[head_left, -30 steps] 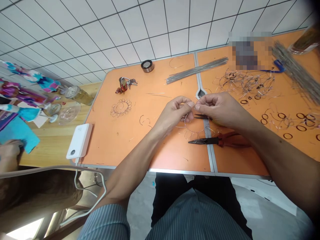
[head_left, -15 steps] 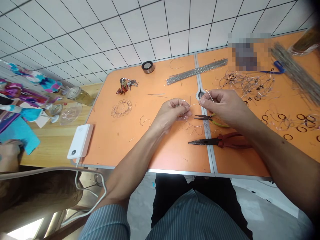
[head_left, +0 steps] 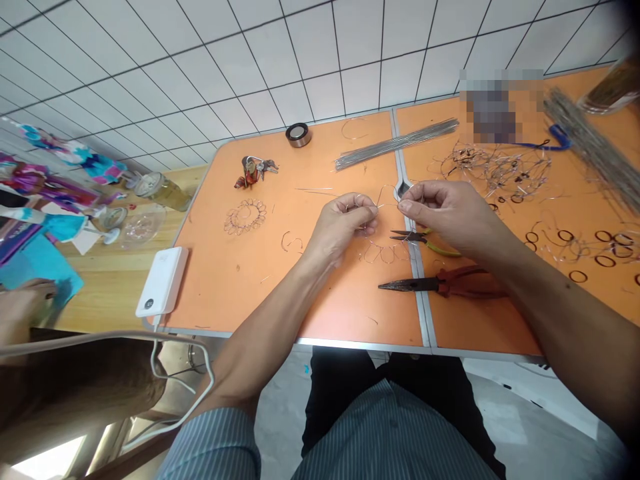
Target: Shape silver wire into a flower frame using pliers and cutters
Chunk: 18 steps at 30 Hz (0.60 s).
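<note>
Thin wire (head_left: 387, 206) runs between my two hands above the orange table. My left hand (head_left: 347, 220) pinches one part of it, fingertips pressed together. The other part is between the thumb and fingers of my right hand (head_left: 433, 207). Just below them hangs or lies a looped wire piece (head_left: 387, 253); whether it joins the held wire is unclear. Small pliers with yellow-green handles (head_left: 413, 236) lie under my right hand, partly hidden. Closer to my body are larger pliers with red handles (head_left: 450, 283). A flower-shaped wire ring (head_left: 245, 217) rests to the left.
Straight wires (head_left: 395, 145), a wire tangle (head_left: 500, 170) and a tape roll (head_left: 299, 135) lie toward the wall. Keys (head_left: 256, 171) and a white power bank (head_left: 162, 281) are on the left. Small dark rings (head_left: 579, 276) lie at right. Another person's hand (head_left: 27, 303) is far left.
My left fingers have closed up a little around the wire, and my right hand has barely moved. The other person's hand at far left has shifted over the blue sheet.
</note>
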Available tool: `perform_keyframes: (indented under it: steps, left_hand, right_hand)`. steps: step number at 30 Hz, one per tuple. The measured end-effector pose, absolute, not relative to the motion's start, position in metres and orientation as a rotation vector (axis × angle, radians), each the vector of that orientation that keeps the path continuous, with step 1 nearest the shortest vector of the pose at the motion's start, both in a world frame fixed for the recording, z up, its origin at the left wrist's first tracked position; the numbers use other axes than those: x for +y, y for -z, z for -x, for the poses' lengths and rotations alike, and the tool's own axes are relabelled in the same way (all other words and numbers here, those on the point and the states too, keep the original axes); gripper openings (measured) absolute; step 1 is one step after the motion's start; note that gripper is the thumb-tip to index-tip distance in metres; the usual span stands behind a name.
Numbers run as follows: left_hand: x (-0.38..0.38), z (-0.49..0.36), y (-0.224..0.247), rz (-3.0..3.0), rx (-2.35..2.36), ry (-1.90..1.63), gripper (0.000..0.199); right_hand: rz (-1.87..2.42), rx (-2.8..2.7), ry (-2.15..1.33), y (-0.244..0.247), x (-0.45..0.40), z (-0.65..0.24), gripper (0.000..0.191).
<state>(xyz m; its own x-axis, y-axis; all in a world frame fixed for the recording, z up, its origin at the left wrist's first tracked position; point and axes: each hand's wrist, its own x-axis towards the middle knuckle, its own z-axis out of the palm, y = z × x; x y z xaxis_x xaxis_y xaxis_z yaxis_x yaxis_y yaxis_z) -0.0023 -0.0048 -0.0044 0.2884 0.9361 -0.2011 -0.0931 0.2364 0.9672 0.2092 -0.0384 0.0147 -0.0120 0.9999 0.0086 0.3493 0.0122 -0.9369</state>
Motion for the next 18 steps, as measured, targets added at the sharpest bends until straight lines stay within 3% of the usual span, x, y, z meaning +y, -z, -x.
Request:
perform_keyframes:
  steps: [18]
  left_hand:
    - [-0.005,-0.005,0.016,-1.057,0.928,-0.941,0.016]
  right_hand:
    - [1.393,-1.336,-1.181,-0.001,-0.034,-0.206,0.018]
